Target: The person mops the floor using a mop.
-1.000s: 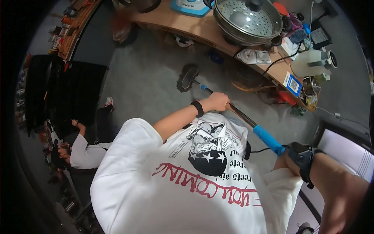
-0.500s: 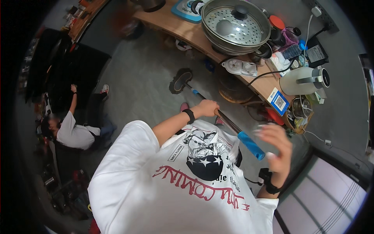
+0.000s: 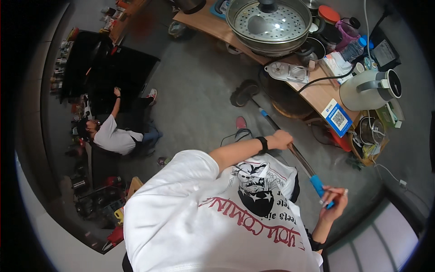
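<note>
A long-handled mop (image 3: 304, 159) slants across the floor in front of me. Its dark, fluffy oval head (image 3: 244, 93) rests on the grey floor, near the table. Partway along the metal shaft, my left hand (image 3: 283, 139) is wrapped round it. My right hand (image 3: 334, 199) has curled fingers on the blue grip at the handle's near end, with part of that grip showing below them. Black bands are on both my wrists.
A wooden table (image 3: 206, 25) holds a steamer pot (image 3: 272, 38), a white jug (image 3: 362, 93), an egg slicer (image 3: 287, 72) and a blue code card (image 3: 337, 119). A basket (image 3: 376, 152) and cable stand right. Another person (image 3: 115, 136) in a white shirt is at the left.
My right hand has come down from beside the handle onto its blue grip. My left hand still holds the shaft. The view has shifted, and the mop head now appears closer to the table.
</note>
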`<move>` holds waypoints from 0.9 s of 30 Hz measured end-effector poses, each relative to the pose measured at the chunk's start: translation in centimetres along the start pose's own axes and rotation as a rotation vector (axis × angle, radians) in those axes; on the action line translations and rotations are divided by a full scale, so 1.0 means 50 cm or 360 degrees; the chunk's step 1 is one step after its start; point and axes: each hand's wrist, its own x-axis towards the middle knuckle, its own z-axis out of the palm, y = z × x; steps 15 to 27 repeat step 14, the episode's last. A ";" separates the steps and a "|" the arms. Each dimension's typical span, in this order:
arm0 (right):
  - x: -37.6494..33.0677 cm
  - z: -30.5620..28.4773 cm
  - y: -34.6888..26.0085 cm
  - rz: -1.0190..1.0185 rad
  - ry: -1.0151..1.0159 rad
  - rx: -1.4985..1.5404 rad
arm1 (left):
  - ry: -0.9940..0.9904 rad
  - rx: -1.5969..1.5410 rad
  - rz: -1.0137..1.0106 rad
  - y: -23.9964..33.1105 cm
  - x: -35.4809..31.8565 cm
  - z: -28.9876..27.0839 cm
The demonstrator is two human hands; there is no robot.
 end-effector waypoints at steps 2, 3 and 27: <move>0.015 -0.010 -0.005 -0.0065 0.0221 0.0079 | 0.0056 -0.0096 -0.0043 0.029 0.014 -0.009; 0.029 -0.015 -0.002 -0.0226 0.0304 -0.0069 | 0.0118 -0.0198 -0.0073 0.036 0.017 -0.015; 0.162 0.220 0.039 -0.0067 -0.0577 -0.0244 | 0.0916 -0.0574 -0.0540 -0.146 -0.098 -0.106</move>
